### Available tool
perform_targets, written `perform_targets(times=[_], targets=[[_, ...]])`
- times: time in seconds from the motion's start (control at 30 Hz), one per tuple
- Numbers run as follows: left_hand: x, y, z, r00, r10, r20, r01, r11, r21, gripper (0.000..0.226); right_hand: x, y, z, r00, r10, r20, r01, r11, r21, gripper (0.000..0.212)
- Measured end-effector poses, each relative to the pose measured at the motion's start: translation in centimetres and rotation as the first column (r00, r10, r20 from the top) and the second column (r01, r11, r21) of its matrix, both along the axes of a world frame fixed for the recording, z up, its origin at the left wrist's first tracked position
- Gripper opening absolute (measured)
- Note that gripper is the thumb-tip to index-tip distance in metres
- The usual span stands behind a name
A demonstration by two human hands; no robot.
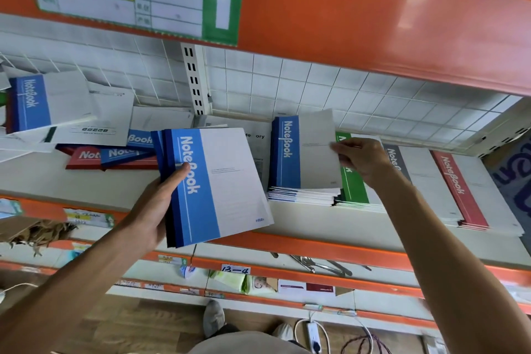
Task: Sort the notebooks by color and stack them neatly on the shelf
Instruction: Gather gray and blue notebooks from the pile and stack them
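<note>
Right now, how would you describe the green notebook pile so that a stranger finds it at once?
Look at the white shelf under the big orange beam. Right of its middle, sorted piles sit side by side; the green notebook pile lies between the dark blue pile, which the right hand holds by its top cover, and a grey pile. It is the only pile with a green stripe.

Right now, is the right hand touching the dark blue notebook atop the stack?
Touching: head view shows right hand pinching the dark blue notebook's right edge.
</note>
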State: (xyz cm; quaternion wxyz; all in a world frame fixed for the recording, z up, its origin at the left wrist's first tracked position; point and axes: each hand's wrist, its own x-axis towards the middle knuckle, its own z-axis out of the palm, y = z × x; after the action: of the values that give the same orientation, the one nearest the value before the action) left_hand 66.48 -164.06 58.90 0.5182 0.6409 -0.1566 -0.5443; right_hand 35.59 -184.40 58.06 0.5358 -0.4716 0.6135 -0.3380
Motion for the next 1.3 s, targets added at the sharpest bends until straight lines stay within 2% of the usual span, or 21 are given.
perform_targets(times=[0.23,0.43,0.73,1.1,1.3], targets=[[1.2,0.6,-0.1,1.000,0.017,-0.015,-0.017,0.999,0.031,0.059,-0.6,-1.1,-0.6,0.996,-0.003,-0.086,0.005,1.000,0.021,0.012],[1.0,0.5,0.2,0.999,0.028,-0.017,-0.027,0.999,0.039,0.047,-0.1,-1.6,-1.2,0.961,-0.044,-0.272,0.040,0.999,-0.020,0.015],[0.6,0.3,0.4,1.000,0.005,-0.004,-0.005,1.000,0.030,0.042,0.0,-1.1,-1.4,0.802,-0.004,-0.597,-0.108,0.982,-0.152,0.015],[0.1,0.0,0.5,1.000,-0.027,-0.001,0.028,0.999,0.025,0.034,0.2,-0.9,-2.2,0.824,-0.009,-0.566,-0.102,0.981,-0.165,0.008],[-0.1,-0.4,0.6,0.999,-0.039,-0.007,0.039,0.999,0.002,0.034,0.2,-0.7,-2.1,0.863,0.000,-0.504,-0.070,0.990,-0.121,0.014]])
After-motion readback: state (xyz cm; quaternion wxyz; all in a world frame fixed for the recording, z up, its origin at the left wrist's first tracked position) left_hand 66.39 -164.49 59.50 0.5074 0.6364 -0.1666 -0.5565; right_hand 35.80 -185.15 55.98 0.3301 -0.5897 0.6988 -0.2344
